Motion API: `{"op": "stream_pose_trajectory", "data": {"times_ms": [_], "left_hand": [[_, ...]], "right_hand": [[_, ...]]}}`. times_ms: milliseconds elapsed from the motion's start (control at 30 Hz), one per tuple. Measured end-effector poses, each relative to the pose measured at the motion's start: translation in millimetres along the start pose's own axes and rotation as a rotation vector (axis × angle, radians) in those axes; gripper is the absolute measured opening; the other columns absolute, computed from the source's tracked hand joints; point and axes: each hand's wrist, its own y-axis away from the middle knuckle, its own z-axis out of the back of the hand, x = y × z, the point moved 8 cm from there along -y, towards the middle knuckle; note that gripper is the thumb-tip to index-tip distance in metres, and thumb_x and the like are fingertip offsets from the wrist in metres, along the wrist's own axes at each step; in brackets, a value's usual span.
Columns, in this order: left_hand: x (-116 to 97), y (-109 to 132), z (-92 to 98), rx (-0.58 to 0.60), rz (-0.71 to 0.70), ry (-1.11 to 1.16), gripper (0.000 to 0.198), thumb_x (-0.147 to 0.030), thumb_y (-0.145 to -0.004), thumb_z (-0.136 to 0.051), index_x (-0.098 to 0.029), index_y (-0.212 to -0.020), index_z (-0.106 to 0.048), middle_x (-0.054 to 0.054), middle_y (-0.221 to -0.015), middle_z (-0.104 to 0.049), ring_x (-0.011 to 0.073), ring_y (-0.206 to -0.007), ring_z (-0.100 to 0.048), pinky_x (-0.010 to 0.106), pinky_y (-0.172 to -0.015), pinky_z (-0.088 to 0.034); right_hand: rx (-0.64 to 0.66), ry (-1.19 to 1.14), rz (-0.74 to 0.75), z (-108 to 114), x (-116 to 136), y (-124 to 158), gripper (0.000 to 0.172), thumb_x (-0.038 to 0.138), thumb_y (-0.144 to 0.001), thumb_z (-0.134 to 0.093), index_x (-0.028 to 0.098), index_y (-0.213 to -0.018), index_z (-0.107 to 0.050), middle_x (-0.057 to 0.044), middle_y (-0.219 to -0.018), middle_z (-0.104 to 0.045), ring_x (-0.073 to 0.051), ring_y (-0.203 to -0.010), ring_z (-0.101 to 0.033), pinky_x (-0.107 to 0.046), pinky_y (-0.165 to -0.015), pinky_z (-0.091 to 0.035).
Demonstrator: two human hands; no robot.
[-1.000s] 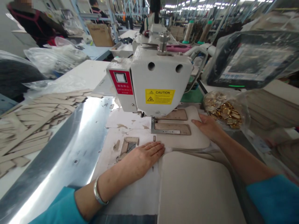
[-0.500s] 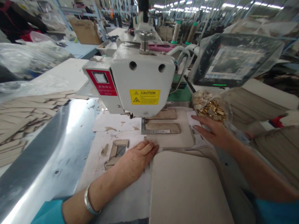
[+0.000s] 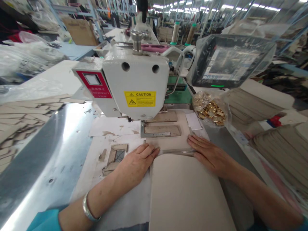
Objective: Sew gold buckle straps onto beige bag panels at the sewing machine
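A beige fabric panel (image 3: pixel 168 144) lies under the metal clamp frame (image 3: pixel 158 134) of a sewing machine (image 3: pixel 137 83). My left hand (image 3: pixel 137 160), with a silver bangle at the wrist, rests open on the panel's near left corner, fingers stretched and close together. At its right edge my right hand (image 3: pixel 209 154) lies flat, fingertips touching the panel's border. Neither hand grips anything that I can see. Nearer to me, between the forearms, a stack of beige panels (image 3: pixel 185 192) sits, its top one smooth with rounded corners.
Gold-coloured metal pieces fill a clear plastic bag (image 3: pixel 211 110) at the right, below a plastic-wrapped screen (image 3: pixel 231 64). More beige panels (image 3: pixel 284 147) are piled at far right. Beige strips (image 3: pixel 26 118) cover the left side beside a shiny metal plate (image 3: pixel 60 154).
My right hand has come down and left from beside the bag onto the panel's right edge. My left hand keeps its place on the panel. The whole view has shifted slightly.
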Motion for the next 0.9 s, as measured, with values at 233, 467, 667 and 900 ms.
{"op": "stream_pose_trajectory", "data": {"times_ms": [233,467,667,900], "left_hand": [[3,-3,3.0,-0.033,0.032,0.024,0.048,-0.01,-0.093,-0.04,-0.011,-0.141,-0.043,0.012,-0.132,-0.055,0.0243,-0.121,-0.05,0.04,-0.108,-0.042],[6,-6,8.0,-0.023,0.043,0.061,0.048,-0.007,-0.091,-0.041,-0.016,-0.138,-0.047,0.01,-0.126,-0.057,0.0247,-0.117,-0.051,0.041,-0.103,-0.045],[4,-6,10.9,-0.014,0.051,0.073,0.049,-0.008,-0.091,-0.043,-0.017,-0.138,-0.047,0.009,-0.12,-0.057,0.0242,-0.112,-0.052,0.04,-0.102,-0.046],[2,-6,8.7,0.031,0.042,0.056,0.05,-0.008,-0.09,-0.045,-0.015,-0.14,-0.046,0.01,-0.119,-0.056,0.0257,-0.112,-0.051,0.041,-0.102,-0.046]], "right_hand": [[-0.004,-0.066,0.041,1,-5,-5,0.05,0.03,-0.101,-0.036,0.009,-0.144,-0.048,-0.015,-0.15,-0.043,-0.028,-0.144,-0.032,-0.054,-0.116,-0.034],[-0.069,-0.189,0.018,10,4,8,0.042,0.027,-0.099,-0.044,0.021,-0.139,-0.055,-0.01,-0.146,-0.051,-0.026,-0.14,-0.04,-0.051,-0.116,-0.035],[-0.091,-0.208,0.008,13,10,3,0.036,0.026,-0.097,-0.046,0.021,-0.13,-0.06,-0.012,-0.13,-0.061,-0.026,-0.125,-0.054,-0.05,-0.111,-0.042],[-0.093,-0.165,0.034,12,13,9,0.037,0.024,-0.097,-0.047,0.02,-0.132,-0.058,-0.011,-0.132,-0.06,-0.025,-0.126,-0.053,-0.047,-0.109,-0.043]]}}
